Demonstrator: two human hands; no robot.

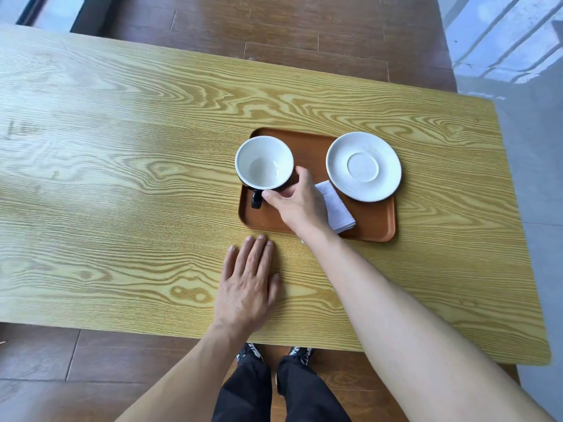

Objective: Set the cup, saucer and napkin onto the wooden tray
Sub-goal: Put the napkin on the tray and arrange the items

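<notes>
A brown wooden tray (374,222) lies on the table. On its left end stands a cup (263,162), white inside and black outside, with its handle toward me. My right hand (300,202) wraps thumb and fingers around the cup's near right side. A white saucer (363,166) rests on the tray's right end, overhanging the far right rim. A folded white napkin (336,207) lies on the tray between them, partly hidden under my right hand. My left hand (248,284) lies flat on the table, fingers together, just in front of the tray.
The light wood-grain table (122,184) stretches far to the left. Its near edge is close to my legs and its right edge lies just beyond the tray. Dark wooden floor surrounds it.
</notes>
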